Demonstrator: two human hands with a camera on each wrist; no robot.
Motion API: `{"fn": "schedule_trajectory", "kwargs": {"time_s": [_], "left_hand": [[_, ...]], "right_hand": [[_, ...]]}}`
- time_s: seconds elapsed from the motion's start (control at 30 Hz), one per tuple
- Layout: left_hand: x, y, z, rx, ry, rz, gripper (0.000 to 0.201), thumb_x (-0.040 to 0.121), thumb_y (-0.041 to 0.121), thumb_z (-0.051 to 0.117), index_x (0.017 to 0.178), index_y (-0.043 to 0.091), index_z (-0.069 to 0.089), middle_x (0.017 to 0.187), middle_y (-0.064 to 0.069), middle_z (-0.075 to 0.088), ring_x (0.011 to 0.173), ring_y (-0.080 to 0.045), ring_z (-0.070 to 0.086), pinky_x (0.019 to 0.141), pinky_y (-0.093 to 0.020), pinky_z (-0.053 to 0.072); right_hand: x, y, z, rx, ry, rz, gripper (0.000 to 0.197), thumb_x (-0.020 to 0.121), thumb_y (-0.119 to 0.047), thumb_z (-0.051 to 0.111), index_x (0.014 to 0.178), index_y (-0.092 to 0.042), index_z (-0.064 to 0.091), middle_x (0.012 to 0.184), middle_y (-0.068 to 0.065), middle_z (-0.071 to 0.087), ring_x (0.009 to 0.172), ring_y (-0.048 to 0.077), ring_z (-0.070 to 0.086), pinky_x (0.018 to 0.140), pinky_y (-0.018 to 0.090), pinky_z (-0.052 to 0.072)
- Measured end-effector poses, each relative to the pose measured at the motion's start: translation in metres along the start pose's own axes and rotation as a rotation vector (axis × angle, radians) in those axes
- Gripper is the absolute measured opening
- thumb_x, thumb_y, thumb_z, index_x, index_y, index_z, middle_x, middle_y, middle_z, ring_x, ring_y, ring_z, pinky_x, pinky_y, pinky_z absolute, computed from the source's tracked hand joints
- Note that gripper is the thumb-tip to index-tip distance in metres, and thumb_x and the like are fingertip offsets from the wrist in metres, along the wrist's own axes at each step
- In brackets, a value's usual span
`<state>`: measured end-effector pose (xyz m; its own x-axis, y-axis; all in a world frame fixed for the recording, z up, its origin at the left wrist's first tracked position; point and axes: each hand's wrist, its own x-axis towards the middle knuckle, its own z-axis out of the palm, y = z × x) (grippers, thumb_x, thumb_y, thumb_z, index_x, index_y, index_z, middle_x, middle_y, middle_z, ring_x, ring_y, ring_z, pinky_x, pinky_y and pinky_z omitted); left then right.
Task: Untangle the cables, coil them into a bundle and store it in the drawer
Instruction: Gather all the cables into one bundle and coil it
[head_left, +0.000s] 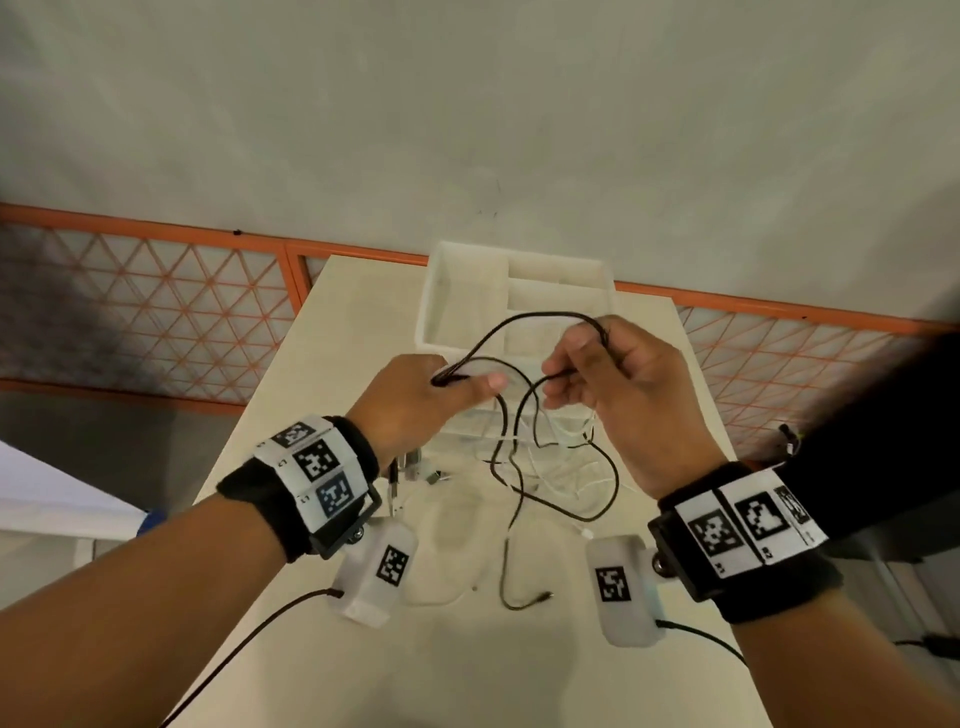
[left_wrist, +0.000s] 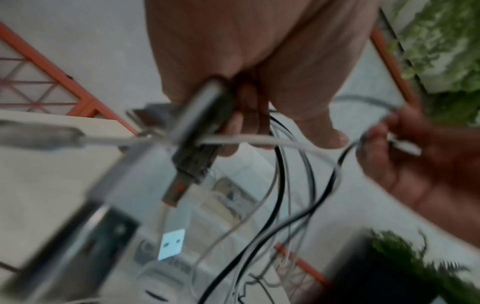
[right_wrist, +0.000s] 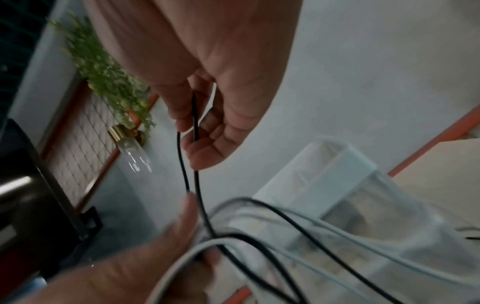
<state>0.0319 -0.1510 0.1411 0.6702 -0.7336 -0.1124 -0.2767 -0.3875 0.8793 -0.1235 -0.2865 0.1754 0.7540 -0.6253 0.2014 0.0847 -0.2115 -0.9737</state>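
Both hands are raised over the pale table (head_left: 467, 665). My left hand (head_left: 452, 379) grips a bunch of black and white cable strands, thumb laid over them. My right hand (head_left: 566, 374) pinches the black cable (head_left: 545, 314), which arches between the two hands. In the right wrist view the black cable (right_wrist: 195, 127) runs doubled through the fingertips (right_wrist: 182, 123). White cables (head_left: 566, 486) hang tangled with the black loops down to the table. A black plug end (head_left: 543, 596) lies on the tabletop. A blurred USB plug (left_wrist: 172, 244) dangles under my left hand. The translucent drawer unit (head_left: 462, 291) stands behind the hands.
An orange lattice fence (head_left: 156, 312) runs behind the table below a grey wall. Small connectors (head_left: 413, 465) hang near my left wrist. Green plants (right_wrist: 109, 78) and a dark object (right_wrist: 31, 205) show at the edges of the wrist views. Camera leads trail from both wrists.
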Motion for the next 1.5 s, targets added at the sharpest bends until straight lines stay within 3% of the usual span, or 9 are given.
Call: {"fn": "schedule_trajectory", "kwargs": {"time_s": [0.1,0.27,0.5,0.63,0.87,1.07,1.2,1.33,1.5], "left_hand": [[-0.007,-0.004,0.015,0.142,-0.136,0.063,0.032,0.071,0.055,0.08,0.073,0.027,0.064,0.05,0.02,0.058,0.046,0.004,0.053,0.047,-0.01,0.034],[-0.004,-0.017,0.018,0.136,-0.092,-0.127,0.027,0.084,0.03,0.073,0.061,0.021,0.063,0.035,0.013,0.046,0.038,-0.005,0.041,0.045,-0.02,0.031],[0.006,0.004,-0.019,-0.334,0.062,-0.262,0.017,0.087,0.017,0.066,0.076,0.005,0.071,0.057,-0.001,0.025,0.045,-0.015,0.021,0.04,-0.021,0.023],[0.009,0.008,-0.016,-0.479,0.058,-0.284,0.015,0.086,0.011,0.063,0.073,0.004,0.067,0.052,0.001,0.025,0.043,-0.013,0.018,0.038,-0.021,0.021],[0.006,-0.002,0.004,-0.434,-0.002,-0.358,0.013,0.087,0.012,0.063,0.081,0.002,0.068,0.052,0.0,0.025,0.043,-0.014,0.019,0.039,-0.021,0.021],[0.006,-0.002,-0.003,-0.553,0.052,-0.344,0.016,0.09,0.013,0.059,0.078,0.003,0.065,0.049,0.004,0.023,0.038,-0.011,0.018,0.035,-0.019,0.02],[0.006,-0.005,-0.01,-0.579,0.066,-0.334,0.017,0.091,0.012,0.057,0.079,0.002,0.064,0.043,0.007,0.023,0.035,-0.009,0.018,0.034,-0.019,0.02],[0.005,-0.007,0.0,-0.558,0.031,-0.352,0.017,0.091,0.012,0.057,0.078,0.003,0.064,0.044,0.007,0.023,0.035,-0.009,0.019,0.035,-0.02,0.021],[0.005,-0.01,0.006,-0.555,0.037,-0.36,0.016,0.09,0.012,0.057,0.078,0.003,0.064,0.042,0.008,0.024,0.034,-0.009,0.019,0.034,-0.019,0.021]], "right_hand": [[0.005,-0.017,0.003,0.032,0.002,-0.129,0.016,0.1,-0.013,0.057,0.091,-0.013,0.071,0.082,0.011,0.069,0.071,0.029,0.065,0.072,0.042,0.06],[0.015,-0.01,-0.011,-0.161,0.112,-0.186,0.017,0.096,-0.011,0.064,0.093,-0.024,0.075,0.072,0.005,0.068,0.061,0.018,0.059,0.058,0.033,0.054],[-0.011,0.101,-0.04,-0.931,-0.137,0.418,0.029,0.091,-0.028,0.061,0.071,-0.009,0.068,0.065,0.013,0.065,0.07,0.032,0.066,0.067,0.037,0.053],[-0.024,0.116,-0.035,-0.811,-0.171,0.616,0.025,0.098,-0.018,0.046,0.088,-0.019,0.069,0.077,0.007,0.069,0.063,0.029,0.069,0.059,0.031,0.058],[0.013,0.038,-0.034,-0.239,0.2,0.246,0.05,0.101,-0.054,0.043,0.087,-0.014,0.07,0.066,-0.001,0.065,0.062,0.021,0.063,0.064,0.04,0.054],[0.022,0.048,-0.059,-0.985,0.218,0.325,0.087,0.078,-0.091,0.011,0.075,-0.022,0.064,0.084,0.004,0.07,0.082,0.031,0.062,0.079,0.042,0.052],[0.016,0.064,-0.066,-0.915,0.23,0.493,0.085,0.084,-0.085,0.016,0.077,-0.022,0.072,0.086,0.012,0.072,0.079,0.034,0.064,0.075,0.041,0.053],[0.021,0.049,-0.057,-0.53,0.252,0.325,0.052,0.098,-0.058,0.045,0.076,-0.02,0.072,0.075,0.002,0.076,0.052,0.017,0.066,0.055,0.023,0.05],[0.023,0.046,-0.057,-0.39,0.215,0.118,0.018,0.097,-0.03,0.06,0.087,-0.023,0.073,0.09,-0.002,0.075,0.069,0.02,0.073,0.07,0.032,0.057]]}}
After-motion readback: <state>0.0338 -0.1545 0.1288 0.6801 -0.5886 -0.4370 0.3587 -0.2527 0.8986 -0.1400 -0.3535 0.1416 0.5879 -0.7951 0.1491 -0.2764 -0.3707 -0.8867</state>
